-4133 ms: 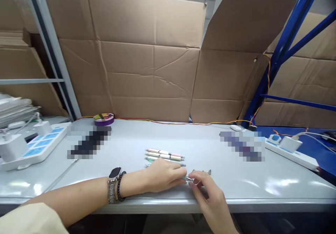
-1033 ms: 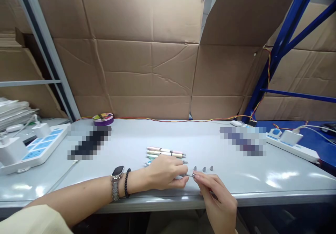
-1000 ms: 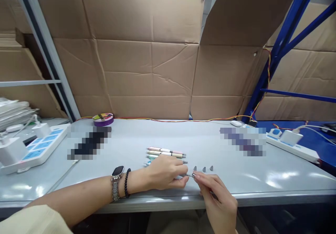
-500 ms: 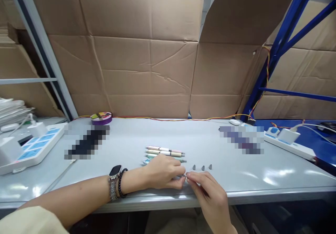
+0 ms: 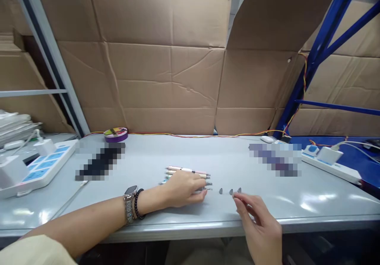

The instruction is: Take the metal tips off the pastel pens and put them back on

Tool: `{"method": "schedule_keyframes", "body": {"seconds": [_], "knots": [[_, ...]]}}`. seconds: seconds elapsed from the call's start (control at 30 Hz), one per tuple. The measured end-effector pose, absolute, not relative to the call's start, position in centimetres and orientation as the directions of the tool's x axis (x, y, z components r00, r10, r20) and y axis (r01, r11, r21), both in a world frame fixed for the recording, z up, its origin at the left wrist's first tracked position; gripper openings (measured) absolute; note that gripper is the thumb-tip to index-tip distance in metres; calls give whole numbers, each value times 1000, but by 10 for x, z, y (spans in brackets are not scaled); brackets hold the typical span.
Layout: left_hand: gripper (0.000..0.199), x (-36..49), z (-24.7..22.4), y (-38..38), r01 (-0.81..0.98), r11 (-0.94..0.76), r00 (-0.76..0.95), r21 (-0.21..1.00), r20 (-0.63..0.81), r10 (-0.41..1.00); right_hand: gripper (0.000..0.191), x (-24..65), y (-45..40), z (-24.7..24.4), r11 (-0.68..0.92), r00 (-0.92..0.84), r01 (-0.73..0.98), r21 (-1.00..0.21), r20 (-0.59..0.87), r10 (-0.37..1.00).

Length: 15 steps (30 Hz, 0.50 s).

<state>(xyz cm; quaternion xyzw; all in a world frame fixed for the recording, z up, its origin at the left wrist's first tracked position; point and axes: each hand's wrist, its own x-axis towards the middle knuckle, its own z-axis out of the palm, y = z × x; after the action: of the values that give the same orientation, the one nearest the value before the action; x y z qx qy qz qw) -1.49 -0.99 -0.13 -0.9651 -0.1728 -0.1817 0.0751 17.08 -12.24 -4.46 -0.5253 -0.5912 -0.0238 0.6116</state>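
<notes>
Pens [image 5: 175,168] lie side by side at centre, partly under my left hand [image 5: 184,190]; its fingers curl low over the nearest ones, and I cannot tell whether they grip any. On my right hand [image 5: 259,222], thumb and forefinger are drawn narrow, tips almost meeting; whether something tiny sits between them I cannot tell. Three small grey pieces [image 5: 221,191] stand apart in a row right of the pens, the two right-hand ones close by those fingertips. A careless brush of my knuckles could tip one over and send it rolling to the near edge of the table [image 5: 142,227]; a shifting left palm could scatter the pens. I can read no brand on them, nor the print on the purple roll [image 5: 116,136] or power strip [image 5: 41,168].
</notes>
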Motion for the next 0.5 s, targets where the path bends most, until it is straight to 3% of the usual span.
{"method": "schedule_keyframes", "body": {"seconds": [0.2,0.4,0.5], "knots": [[20,-14,-5,-11,337,-936,900,-104,329,287,24,195,-125,-38,171,289,810,-561,635,716],[15,-15,-4,-11,326,-943,902,-68,323,288,25,191,-117,-47,36,321,829,-558,528,786],[14,-15,-4,-11,329,-942,901,-67,322,292,21,190,-114,-48,55,280,848,-527,533,799]]}}
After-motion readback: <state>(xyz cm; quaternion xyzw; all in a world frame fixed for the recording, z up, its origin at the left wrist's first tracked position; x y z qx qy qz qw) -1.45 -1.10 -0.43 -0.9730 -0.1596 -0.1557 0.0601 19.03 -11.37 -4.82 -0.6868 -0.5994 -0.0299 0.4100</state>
